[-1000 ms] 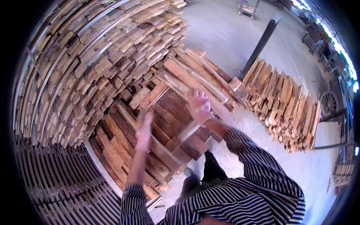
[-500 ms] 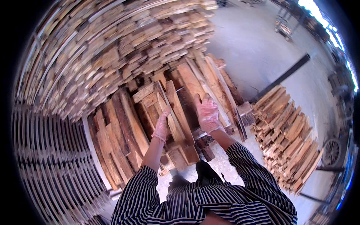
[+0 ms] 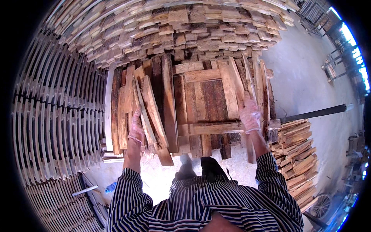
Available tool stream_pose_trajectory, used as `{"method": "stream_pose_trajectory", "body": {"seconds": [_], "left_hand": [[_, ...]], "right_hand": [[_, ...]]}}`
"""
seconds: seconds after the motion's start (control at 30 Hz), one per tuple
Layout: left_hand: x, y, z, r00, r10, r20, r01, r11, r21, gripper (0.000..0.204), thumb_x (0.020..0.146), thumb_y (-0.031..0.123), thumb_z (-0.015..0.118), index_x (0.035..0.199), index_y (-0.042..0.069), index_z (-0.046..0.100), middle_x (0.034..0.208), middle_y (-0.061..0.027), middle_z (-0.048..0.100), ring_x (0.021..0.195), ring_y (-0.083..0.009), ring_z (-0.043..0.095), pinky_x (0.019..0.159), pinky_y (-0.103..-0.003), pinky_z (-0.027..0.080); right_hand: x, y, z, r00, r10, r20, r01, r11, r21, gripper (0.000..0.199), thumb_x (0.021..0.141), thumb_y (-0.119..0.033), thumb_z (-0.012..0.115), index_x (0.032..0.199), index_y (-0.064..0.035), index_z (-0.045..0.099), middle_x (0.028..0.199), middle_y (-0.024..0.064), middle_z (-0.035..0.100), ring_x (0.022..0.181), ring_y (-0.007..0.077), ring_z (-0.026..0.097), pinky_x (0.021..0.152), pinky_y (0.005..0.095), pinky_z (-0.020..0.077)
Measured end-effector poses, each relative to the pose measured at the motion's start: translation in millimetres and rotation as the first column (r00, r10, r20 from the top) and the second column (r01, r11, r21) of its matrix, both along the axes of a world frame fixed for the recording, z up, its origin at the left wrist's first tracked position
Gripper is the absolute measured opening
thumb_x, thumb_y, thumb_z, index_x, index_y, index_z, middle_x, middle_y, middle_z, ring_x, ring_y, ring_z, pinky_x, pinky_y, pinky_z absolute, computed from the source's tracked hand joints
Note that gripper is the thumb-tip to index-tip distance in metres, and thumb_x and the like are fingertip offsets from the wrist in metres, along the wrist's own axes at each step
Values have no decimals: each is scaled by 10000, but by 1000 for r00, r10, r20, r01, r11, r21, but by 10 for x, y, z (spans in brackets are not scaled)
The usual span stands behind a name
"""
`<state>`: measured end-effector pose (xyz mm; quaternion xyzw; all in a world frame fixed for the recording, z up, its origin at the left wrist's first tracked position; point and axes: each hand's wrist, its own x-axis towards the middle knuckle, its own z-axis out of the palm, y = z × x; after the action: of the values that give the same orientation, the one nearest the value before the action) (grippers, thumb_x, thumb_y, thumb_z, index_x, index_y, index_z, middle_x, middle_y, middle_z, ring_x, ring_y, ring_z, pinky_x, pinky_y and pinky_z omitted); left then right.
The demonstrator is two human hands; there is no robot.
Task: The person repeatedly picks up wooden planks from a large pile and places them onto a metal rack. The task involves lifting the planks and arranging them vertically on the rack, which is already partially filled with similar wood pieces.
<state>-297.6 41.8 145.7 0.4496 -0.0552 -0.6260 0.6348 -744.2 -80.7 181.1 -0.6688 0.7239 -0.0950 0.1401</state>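
Note:
Pink-and-white gloves cover both hands. My left hand point(image 3: 136, 127) is closed at the outer edge of a narrow wooden board point(image 3: 143, 114), its fingertips partly hidden. A second, wider board point(image 3: 154, 110) lies slanted against it, its near end jutting over the stack's front. Across the stack, my right hand point(image 3: 250, 116) is closed round a long board point(image 3: 233, 79) near the right side; its palm side is hidden. Between my hands, lower boards point(image 3: 201, 100) lie lengthwise, with a crosswise board point(image 3: 210, 128) near the front.
A high pile of boards point(image 3: 193, 27) rises behind the stack. Racked slats point(image 3: 58, 112) stand at left. At right are a lower wood pile point(image 3: 297, 150), a dark metal bar point(image 3: 313, 113) and a spoked wheel point(image 3: 320, 205). A blue object point(image 3: 111, 188) lies on the floor.
My hands have moved apart, the left with its boards toward the stack's left side, the right toward its right. The lower boards between them are now exposed. The view has turned.

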Motion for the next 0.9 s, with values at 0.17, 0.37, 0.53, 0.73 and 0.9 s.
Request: {"method": "stream_pose_trajectory", "body": {"seconds": [0.17, 0.37, 0.53, 0.73, 0.9], "left_hand": [[113, 29, -116, 996, 24, -90, -26, 999, -31, 491, 919, 436, 764, 1287, 119, 690, 1161, -106, 728, 1019, -279, 710, 921, -428, 599], [-330, -513, 5, 976, -136, -171, 122, 989, -89, 592, 875, 409, 807, 1326, 71, 627, 1170, -162, 718, 1017, -357, 711, 910, -516, 601], [201, 57, -157, 1000, 23, -18, -21, 996, 88, 585, 852, 479, 823, 1256, 83, 673, 1094, -100, 734, 964, -272, 716, 884, -429, 609], [-360, 76, 420, 981, -111, -160, 118, 992, 36, 589, 871, 441, 801, 1292, 60, 644, 1148, -110, 718, 1037, -278, 691, 930, -430, 585], [-499, 9, 328, 976, -55, -212, 74, 994, 85, 473, 904, 319, 781, 1271, 55, 642, 1132, -127, 719, 998, -301, 702, 898, -449, 597]], "right_hand": [[762, 166, -767, 450, 74, 890, -19, 997, -73, 349, 1002, -187, 642, 1307, -16, 640, 1222, 118, 705, 1049, 216, 662, 949, 291, 528], [1702, -361, -1463, 285, -89, 954, 143, 989, 49, 438, 979, -187, 643, 1353, 38, 605, 1297, 159, 675, 1147, 215, 655, 999, 319, 516], [2383, 49, -965, 887, 24, 462, -52, 997, 48, 494, 1020, -229, 603, 1469, -34, 538, 1365, 186, 638, 1268, 271, 595, 1061, 334, 482], [2653, 842, -226, 784, 322, 531, -378, 926, -3, 775, 1005, -535, 528, 1606, -111, 285, 1524, 291, 450, 1392, 468, 447, 1153, 466, 390], [2428, 972, -198, 513, 183, 839, -236, 970, -67, 706, 990, -295, 647, 1564, -6, 354, 1530, 197, 489, 1413, 304, 469, 1190, 378, 347]]}}
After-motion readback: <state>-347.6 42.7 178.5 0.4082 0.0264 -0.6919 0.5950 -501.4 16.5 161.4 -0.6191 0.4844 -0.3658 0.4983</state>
